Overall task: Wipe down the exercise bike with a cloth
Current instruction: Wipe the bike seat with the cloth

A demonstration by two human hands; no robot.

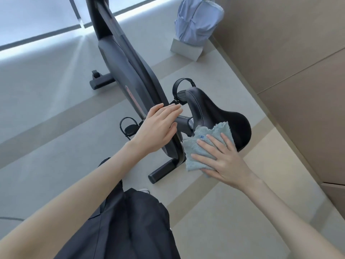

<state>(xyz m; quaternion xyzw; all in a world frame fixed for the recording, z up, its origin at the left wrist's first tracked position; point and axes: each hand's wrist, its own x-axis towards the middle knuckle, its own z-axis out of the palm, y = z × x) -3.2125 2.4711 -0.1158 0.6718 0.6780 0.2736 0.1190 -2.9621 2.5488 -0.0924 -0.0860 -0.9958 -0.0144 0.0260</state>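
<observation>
A black exercise bike (128, 71) stands on the floor below me, its frame running from the top centre down to a rear foot bar. Its black saddle (220, 113) is at centre right. A fluffy light blue cloth (194, 148) lies against the near edge of the saddle. My right hand (222, 159) presses flat on the cloth with spread, straight fingers. My left hand (158, 128) hovers over the bike frame beside the seat post, fingers straight and relaxed, holding nothing. Whether it touches the frame I cannot tell.
Two strapped pedals (183, 90) (129, 128) stick out either side of the frame. A pale blue garment (197, 19) hangs over a white block at the top right. A beige wall (291, 53) runs close along the right. My dark clothing fills the bottom centre.
</observation>
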